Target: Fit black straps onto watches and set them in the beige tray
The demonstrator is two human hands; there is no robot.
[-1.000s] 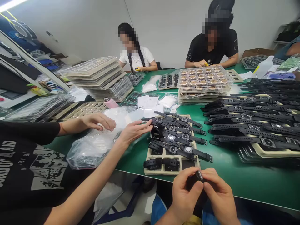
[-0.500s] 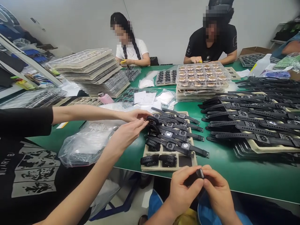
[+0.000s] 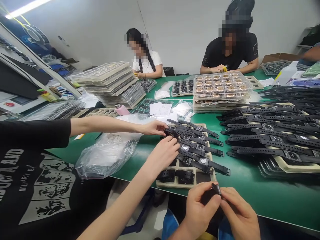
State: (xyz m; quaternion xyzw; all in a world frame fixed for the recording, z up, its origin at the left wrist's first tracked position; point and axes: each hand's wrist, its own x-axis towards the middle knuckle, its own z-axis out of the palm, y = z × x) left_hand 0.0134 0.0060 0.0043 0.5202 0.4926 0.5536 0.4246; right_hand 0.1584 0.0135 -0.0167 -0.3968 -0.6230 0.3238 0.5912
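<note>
My left hand (image 3: 201,205) is closed, pinching a small black piece with a shiny edge, seemingly part of a black watch (image 3: 216,189); most of it is hidden behind my fingers. Close by, the fingertips of my right hand (image 3: 240,210) are pressed together at the other side of it. Just beyond my hands lies a cream tray (image 3: 212,176) on the table edge. Black watches with open straps (image 3: 200,163) lie across its far part, and looped watches (image 3: 186,176) sit in the near compartments. A co-worker's two hands (image 3: 165,151) reach among the watches at the tray's left side.
Stacked trays with many black watches (image 3: 280,153) stand at the right. A stack of clear trays with round gold-coloured pieces (image 3: 222,85) is at the back. Tall tray stacks (image 3: 107,80) and plastic bags (image 3: 107,156) occupy the left. Two people sit across the green table (image 3: 240,186).
The view has shifted, so the scene appears lower and further right. The co-worker's nearer hand has moved onto the watches in the tray. My hands still hold the black piece, now tilted differently.
</note>
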